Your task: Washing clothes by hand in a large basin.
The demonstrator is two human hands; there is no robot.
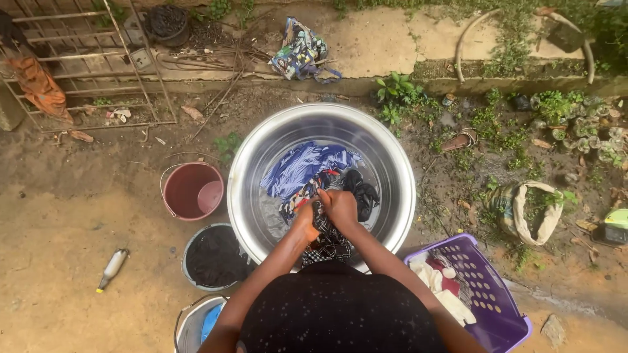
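Seen from above, the person bends over a large metal basin (pixel 248 189) that stands on bare earth. Both hands meet over its near side. The left hand (pixel 305 222) and the right hand (pixel 340 208) are each closed in a tight grip on the same dark checked cloth (pixel 327 243), which is bunched between them and trails down over the near rim toward the person's body. The hands touch or nearly touch one another, knuckles up.

Inside the basin, beyond the hands, a blue striped garment (pixel 301 168) lies spread in shallow water, and a black garment (pixel 364 193) is crumpled just beside the right hand. A patterned piece with red in it shows under the blue one, close to the left hand.

To the left of the basin stands a maroon bucket (pixel 191 191), touching or nearly touching the basin's wall. Nearer the person is a grey bucket (pixel 212 258) filled with dark cloth, and below it another bucket (pixel 196 323) with something blue inside. On the right, a purple laundry basket (pixel 494 297) holds white and red clothes. A sack (pixel 533 212) sits among weeds further right. A small bottle (pixel 112 267) lies on the ground at far left, well apart from the buckets. A colourful cloth (pixel 299 52) lies on the concrete edge beyond the basin.
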